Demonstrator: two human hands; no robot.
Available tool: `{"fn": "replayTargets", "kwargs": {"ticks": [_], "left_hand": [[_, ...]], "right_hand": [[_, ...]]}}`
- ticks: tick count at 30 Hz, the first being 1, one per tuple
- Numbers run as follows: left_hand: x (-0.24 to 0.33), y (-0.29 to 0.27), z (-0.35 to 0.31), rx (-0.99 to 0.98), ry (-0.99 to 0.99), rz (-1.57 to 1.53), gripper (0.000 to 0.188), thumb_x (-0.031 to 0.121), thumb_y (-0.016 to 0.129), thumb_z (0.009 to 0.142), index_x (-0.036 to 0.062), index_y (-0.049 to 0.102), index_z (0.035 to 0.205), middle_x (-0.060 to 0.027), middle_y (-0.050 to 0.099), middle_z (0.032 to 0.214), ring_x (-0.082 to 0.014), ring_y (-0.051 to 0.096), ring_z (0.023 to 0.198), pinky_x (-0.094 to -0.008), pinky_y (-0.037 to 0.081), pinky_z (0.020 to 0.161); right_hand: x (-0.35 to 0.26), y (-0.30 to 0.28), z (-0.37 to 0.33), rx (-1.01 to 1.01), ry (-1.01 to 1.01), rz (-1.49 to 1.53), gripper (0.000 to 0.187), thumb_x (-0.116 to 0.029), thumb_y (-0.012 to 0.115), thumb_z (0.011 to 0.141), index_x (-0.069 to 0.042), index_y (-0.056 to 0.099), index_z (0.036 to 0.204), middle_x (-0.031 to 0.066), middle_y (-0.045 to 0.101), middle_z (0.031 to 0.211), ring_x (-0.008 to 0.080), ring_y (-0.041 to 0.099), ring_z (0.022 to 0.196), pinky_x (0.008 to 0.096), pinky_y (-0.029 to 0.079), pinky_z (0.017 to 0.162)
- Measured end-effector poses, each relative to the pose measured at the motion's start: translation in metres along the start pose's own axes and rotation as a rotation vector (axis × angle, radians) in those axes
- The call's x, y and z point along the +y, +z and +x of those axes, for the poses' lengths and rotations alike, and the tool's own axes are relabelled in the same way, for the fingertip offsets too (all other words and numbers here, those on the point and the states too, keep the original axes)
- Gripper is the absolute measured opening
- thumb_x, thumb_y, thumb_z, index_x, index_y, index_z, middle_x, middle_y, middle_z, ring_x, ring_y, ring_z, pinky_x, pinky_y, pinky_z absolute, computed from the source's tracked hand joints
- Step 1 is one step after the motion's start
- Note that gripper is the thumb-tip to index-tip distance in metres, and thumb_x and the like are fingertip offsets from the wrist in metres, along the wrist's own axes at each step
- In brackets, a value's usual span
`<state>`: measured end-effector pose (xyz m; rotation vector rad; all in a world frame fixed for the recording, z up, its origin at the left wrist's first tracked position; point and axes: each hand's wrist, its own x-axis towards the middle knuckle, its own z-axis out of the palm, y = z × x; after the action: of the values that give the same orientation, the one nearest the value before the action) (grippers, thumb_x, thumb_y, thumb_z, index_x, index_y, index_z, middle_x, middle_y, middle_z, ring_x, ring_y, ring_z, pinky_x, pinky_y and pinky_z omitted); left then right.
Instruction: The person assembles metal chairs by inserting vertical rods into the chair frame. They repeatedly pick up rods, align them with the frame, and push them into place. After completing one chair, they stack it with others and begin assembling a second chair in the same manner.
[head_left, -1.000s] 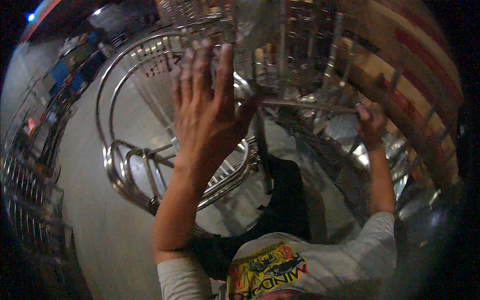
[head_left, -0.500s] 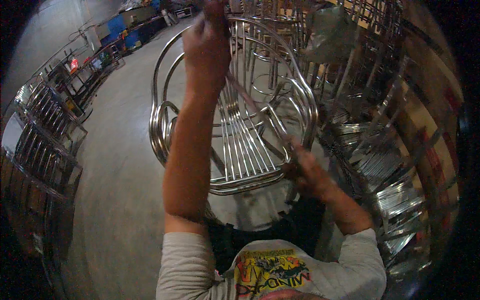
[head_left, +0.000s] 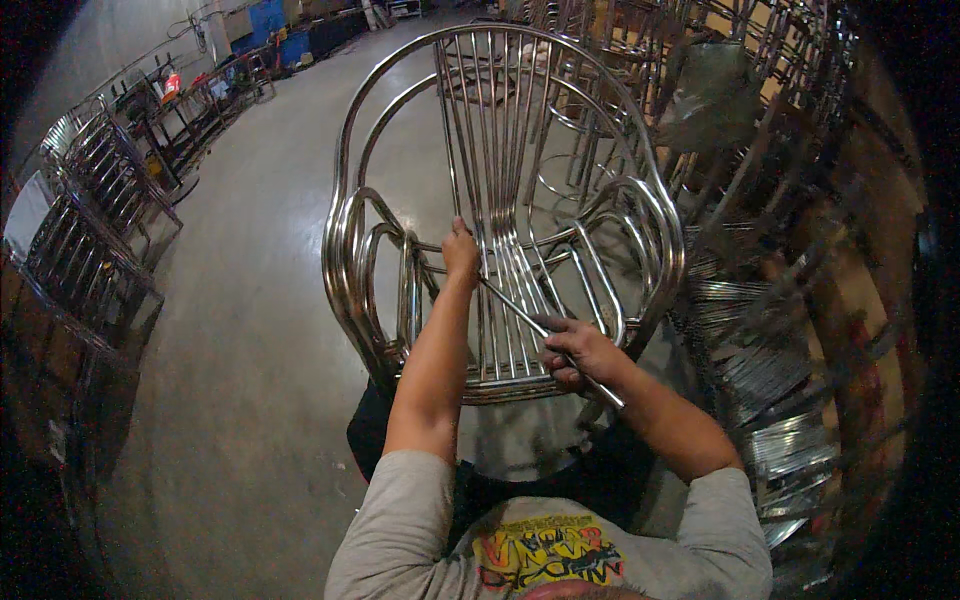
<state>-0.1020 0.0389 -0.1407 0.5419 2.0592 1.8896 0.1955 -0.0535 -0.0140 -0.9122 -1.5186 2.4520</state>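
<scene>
Chair frame [head_left: 500, 220] stands on the floor [head_left: 250, 330], front edge of its seat toward the wearer. Dark-trousered legs [head_left: 370, 425] flank that edge; possibly bracing it, contact unclear.

Left hand [head_left: 460, 252]: fingers appear folded round the left outer slat [head_left: 447, 130], thumb up along it; undersides hidden. Grip presumably steadies the slat.

Right hand [head_left: 580, 355]: fingers curled round a slim metal rod [head_left: 512, 305]. Rod slants above the seat, lower end past its right front corner, upper end by the left wrist; whether it touches a slat, cannot tell. Mid-length hold probably balances it and lets it be angled.
</scene>
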Motion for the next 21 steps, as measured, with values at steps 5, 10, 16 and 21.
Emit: {"fn": "replayTargets", "kwargs": {"ticks": [5, 10, 16, 21], "left_hand": [[-0.01, 0.007, 0.023, -0.015, -0.044, -0.106, 0.059, 0.054, 0.038, 0.1, 0.0027, 0.056, 0.075, -0.0066, 0.051, 0.06, -0.0201, 0.047, 0.051, -0.0373, 0.037, 0.051], [-0.011, 0.016, 0.032, -0.104, -0.101, -0.185, 0.068, 0.054, 0.038, 0.1, -0.0063, 0.062, 0.079, -0.0158, 0.062, 0.067, -0.0263, 0.058, 0.066, -0.0425, 0.044, 0.064], [-0.013, 0.015, 0.035, -0.093, -0.059, -0.151, 0.059, 0.048, 0.043, 0.099, -0.0068, 0.064, 0.093, -0.0195, 0.066, 0.083, -0.031, 0.064, 0.074, -0.041, 0.048, 0.067], [0.005, -0.026, 0.0, -0.21, -0.007, 0.307, 0.059, 0.047, 0.048, 0.095, -0.0091, 0.061, 0.108, -0.0279, 0.063, 0.109, -0.0376, 0.067, 0.091, -0.045, 0.052, 0.079]], "right_hand": [[-0.005, -0.007, 0.021, -0.042, -0.001, 0.071, 0.052, -0.014, 0.053, 0.092, -0.008, 0.039, 0.142, 0.0034, 0.046, 0.07, 0.0104, 0.041, 0.052, 0.0228, 0.033, 0.039], [-0.011, -0.007, 0.029, 0.013, 0.025, 0.047, 0.058, -0.01, 0.049, 0.091, -0.011, 0.032, 0.146, 0.0011, 0.043, 0.066, 0.0084, 0.038, 0.044, 0.0222, 0.03, 0.037], [0.017, 0.005, 0.054, 0.185, -0.058, -0.124, 0.056, -0.012, 0.052, 0.092, -0.012, 0.036, 0.145, 0.0033, 0.051, 0.071, 0.0096, 0.041, 0.049, 0.0243, 0.034, 0.04], [0.081, 0.025, 0.131, 0.387, -0.452, -0.472, 0.05, -0.013, 0.051, 0.093, -0.01, 0.039, 0.141, 0.0082, 0.056, 0.079, 0.0163, 0.051, 0.062, 0.0314, 0.043, 0.051]]}}
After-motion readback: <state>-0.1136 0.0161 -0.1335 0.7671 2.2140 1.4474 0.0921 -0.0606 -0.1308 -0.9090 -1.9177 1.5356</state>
